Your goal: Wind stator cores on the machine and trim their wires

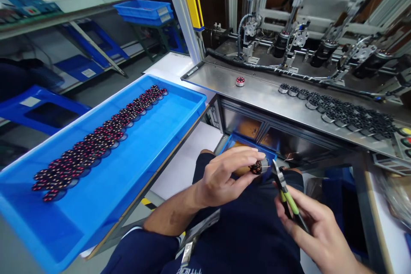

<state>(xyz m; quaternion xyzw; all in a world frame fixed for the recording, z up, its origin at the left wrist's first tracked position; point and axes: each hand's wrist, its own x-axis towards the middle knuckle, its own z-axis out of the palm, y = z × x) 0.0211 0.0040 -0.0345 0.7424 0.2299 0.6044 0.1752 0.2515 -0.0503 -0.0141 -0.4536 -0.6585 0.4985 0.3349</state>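
Observation:
Between the thumb and fingers of my left hand point(224, 175) is a small motor stator point(257, 167), black with copper windings and a grey rim. A thin wire end sticks out of it to the right. My right hand point(316, 227) grips a pair of cutting pliers point(289, 199) with green and black handles. The pliers' jaws point up, just right of the stator and apart from it. Below my hands, above my lap, a blue bin point(233, 143) shows in part behind the left hand.
A large blue tray point(154, 150) on the left holds rows of stators with red and black parts. On the metal ledge point(257, 94) ahead stand one red stator point(240, 81) and many black ones point(349, 113). Behind it is a machine with several black cylinders point(324, 52).

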